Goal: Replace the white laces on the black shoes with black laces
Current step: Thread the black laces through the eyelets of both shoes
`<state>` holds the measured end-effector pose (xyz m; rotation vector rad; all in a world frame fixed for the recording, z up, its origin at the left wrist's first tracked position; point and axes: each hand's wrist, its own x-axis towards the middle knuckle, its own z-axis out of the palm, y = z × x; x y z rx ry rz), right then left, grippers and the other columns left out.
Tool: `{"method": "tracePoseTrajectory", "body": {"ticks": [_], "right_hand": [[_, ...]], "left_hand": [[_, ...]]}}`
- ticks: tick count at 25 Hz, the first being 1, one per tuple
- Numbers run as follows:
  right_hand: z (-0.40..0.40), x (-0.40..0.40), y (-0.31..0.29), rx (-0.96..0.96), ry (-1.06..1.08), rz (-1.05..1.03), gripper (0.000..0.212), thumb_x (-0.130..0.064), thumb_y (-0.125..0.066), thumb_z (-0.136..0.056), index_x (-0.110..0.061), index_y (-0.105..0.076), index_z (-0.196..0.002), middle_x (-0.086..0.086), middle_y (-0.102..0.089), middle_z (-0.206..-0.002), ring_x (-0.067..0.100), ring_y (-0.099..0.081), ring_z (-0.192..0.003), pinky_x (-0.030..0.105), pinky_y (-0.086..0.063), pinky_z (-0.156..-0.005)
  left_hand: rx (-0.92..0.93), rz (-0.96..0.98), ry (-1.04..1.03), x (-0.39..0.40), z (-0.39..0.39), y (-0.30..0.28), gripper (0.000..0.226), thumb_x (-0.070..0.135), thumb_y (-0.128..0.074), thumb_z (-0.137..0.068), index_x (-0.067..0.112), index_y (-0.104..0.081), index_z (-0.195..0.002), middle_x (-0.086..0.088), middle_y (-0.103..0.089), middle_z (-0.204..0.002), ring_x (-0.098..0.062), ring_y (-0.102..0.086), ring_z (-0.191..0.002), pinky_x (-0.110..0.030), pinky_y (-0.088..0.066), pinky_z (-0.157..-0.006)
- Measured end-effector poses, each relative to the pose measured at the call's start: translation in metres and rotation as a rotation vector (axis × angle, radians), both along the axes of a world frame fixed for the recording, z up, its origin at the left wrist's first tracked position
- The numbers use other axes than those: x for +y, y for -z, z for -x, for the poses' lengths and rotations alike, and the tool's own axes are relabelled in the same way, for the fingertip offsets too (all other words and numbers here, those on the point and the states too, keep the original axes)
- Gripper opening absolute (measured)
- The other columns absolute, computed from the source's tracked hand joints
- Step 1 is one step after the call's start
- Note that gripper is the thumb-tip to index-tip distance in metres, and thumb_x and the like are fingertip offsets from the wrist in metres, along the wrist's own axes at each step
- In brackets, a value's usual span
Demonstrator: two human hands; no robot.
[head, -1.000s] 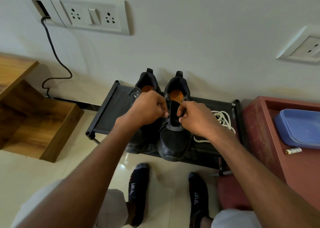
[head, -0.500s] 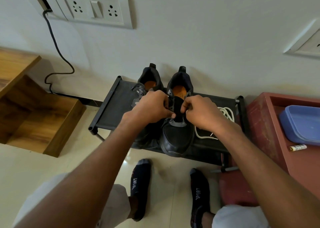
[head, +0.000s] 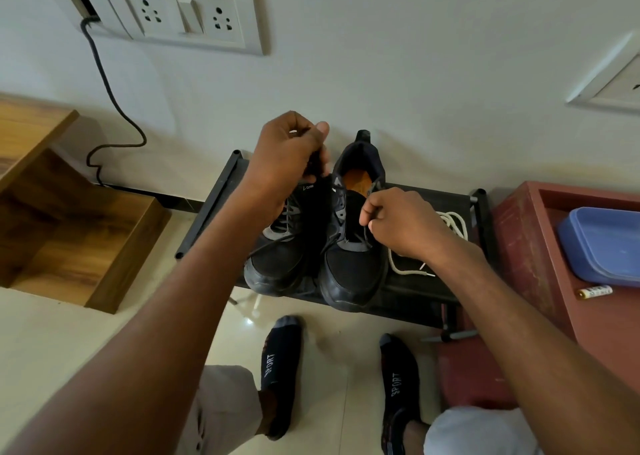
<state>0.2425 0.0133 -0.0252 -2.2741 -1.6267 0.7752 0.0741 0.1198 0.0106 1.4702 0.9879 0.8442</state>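
Note:
Two black shoes stand side by side on a low black rack, toes toward me. The left shoe carries black lacing. The right shoe has an orange insole and a black lace running out of its lower eyelets. My left hand is raised above the left shoe's heel and pinches one end of that black lace, pulled up taut. My right hand pinches the other end at the right shoe's eyelets. A white lace lies coiled on the rack to the right of the shoes.
A red cabinet at the right bears a blue tray and a small tube. A wooden shelf unit stands at the left. A black cable hangs from the wall socket. My socked feet are on the tiled floor.
My left hand has risen up and away from the shoe, drawing the black lace out. My right hand has stayed at the eyelets. The camera has tilted slightly.

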Motion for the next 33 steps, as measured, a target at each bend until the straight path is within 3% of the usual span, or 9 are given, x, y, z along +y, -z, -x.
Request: {"method": "tracePoseTrajectory", "body": {"ticks": [3, 7, 12, 16, 19, 21, 25, 29, 33], "right_hand": [[0.000, -0.001, 0.001, -0.006, -0.013, -0.004, 0.029, -0.007, -0.061, -0.094, -0.034, -0.071, -0.090, -0.014, -0.066, -0.090, 0.007, -0.063, -0.083, 0.027, -0.045, -0.067], [0.000, -0.002, 0.002, -0.015, -0.033, -0.006, 0.027, -0.010, -0.064, -0.095, -0.036, -0.069, -0.092, -0.014, -0.065, -0.093, 0.008, -0.063, -0.085, 0.028, -0.047, -0.070], [0.002, -0.002, 0.000, -0.022, -0.037, -0.041, 0.028, -0.009, -0.064, -0.094, -0.035, -0.069, -0.086, -0.014, -0.065, -0.084, 0.010, -0.065, -0.080, 0.028, -0.048, -0.066], [0.008, -0.001, -0.003, -0.018, -0.058, -0.131, 0.024, -0.012, -0.072, -0.090, -0.035, -0.071, -0.082, -0.015, -0.065, -0.077, 0.006, -0.065, -0.076, 0.031, -0.056, -0.072], [0.025, -0.004, -0.006, 0.019, -0.196, -0.125, 0.023, -0.017, -0.070, -0.093, -0.039, -0.075, -0.101, -0.019, -0.060, -0.073, 0.002, -0.061, -0.073, 0.028, -0.053, -0.073], [0.039, -0.009, -0.003, -0.055, -0.306, -0.045, 0.028, -0.029, -0.065, -0.099, -0.044, -0.069, -0.121, -0.018, -0.064, -0.086, 0.009, -0.065, -0.086, 0.034, -0.056, -0.083], [0.046, -0.013, 0.008, -0.212, -0.306, -0.037, 0.028, -0.047, -0.056, -0.103, -0.044, -0.062, -0.130, -0.003, -0.070, -0.119, 0.023, -0.066, -0.103, 0.043, -0.056, -0.087], [0.051, -0.015, 0.015, -0.249, -0.316, -0.067, 0.025, -0.048, -0.056, -0.103, -0.042, -0.063, -0.126, -0.003, -0.070, -0.114, 0.023, -0.066, -0.101, 0.041, -0.055, -0.084], [0.057, -0.012, 0.013, -0.246, -0.286, -0.093, 0.017, -0.047, -0.064, -0.100, -0.030, -0.068, -0.103, -0.004, -0.067, -0.097, 0.021, -0.066, -0.090, 0.036, -0.053, -0.078]], "left_hand": [[0.643, -0.349, 0.178, 0.003, 0.000, 0.024, 0.027, 0.035, -0.075, -0.095, 0.011, -0.064, -0.087, 0.001, -0.062, -0.071, -0.015, -0.057, -0.062, -0.031, -0.046, -0.059], [1.059, -0.312, 0.513, -0.004, -0.001, 0.043, 0.037, 0.041, -0.086, -0.082, 0.011, -0.066, -0.072, -0.001, -0.057, -0.067, -0.019, -0.055, -0.066, -0.031, -0.040, -0.060], [0.723, -0.268, 0.331, 0.000, 0.001, 0.016, 0.028, 0.030, -0.083, -0.086, 0.008, -0.069, -0.078, 0.002, -0.058, -0.066, -0.009, -0.051, -0.059, -0.024, -0.044, -0.060], [0.535, -0.146, 0.216, 0.003, 0.007, 0.005, 0.035, 0.027, -0.083, -0.087, 0.016, -0.060, -0.064, 0.010, -0.053, -0.054, 0.000, -0.044, -0.046, -0.013, -0.039, -0.050], [0.523, -0.125, 0.191, 0.003, 0.008, 0.006, 0.035, 0.025, -0.081, -0.090, 0.014, -0.060, -0.065, 0.013, -0.052, -0.045, 0.001, -0.044, -0.041, -0.008, -0.034, -0.044], [0.580, -0.191, 0.158, 0.005, 0.009, 0.008, 0.033, 0.028, -0.080, -0.090, 0.014, -0.062, -0.066, 0.010, -0.058, -0.053, -0.001, -0.049, -0.046, -0.008, -0.034, -0.045], [0.820, -0.317, 0.137, 0.005, 0.012, 0.016, 0.026, 0.034, -0.077, -0.092, 0.012, -0.069, -0.081, -0.001, -0.061, -0.072, -0.017, -0.061, -0.068, -0.026, -0.043, -0.056], [1.047, -0.294, 0.209, 0.001, 0.017, 0.019, 0.017, 0.035, -0.075, -0.092, 0.022, -0.065, -0.088, -0.004, -0.064, -0.090, -0.030, -0.064, -0.085, -0.043, -0.057, -0.080], [1.177, -0.302, 0.141, -0.004, 0.020, 0.013, 0.017, 0.033, -0.075, -0.091, 0.020, -0.068, -0.100, -0.004, -0.058, -0.095, -0.032, -0.058, -0.097, -0.055, -0.043, -0.101]]}}
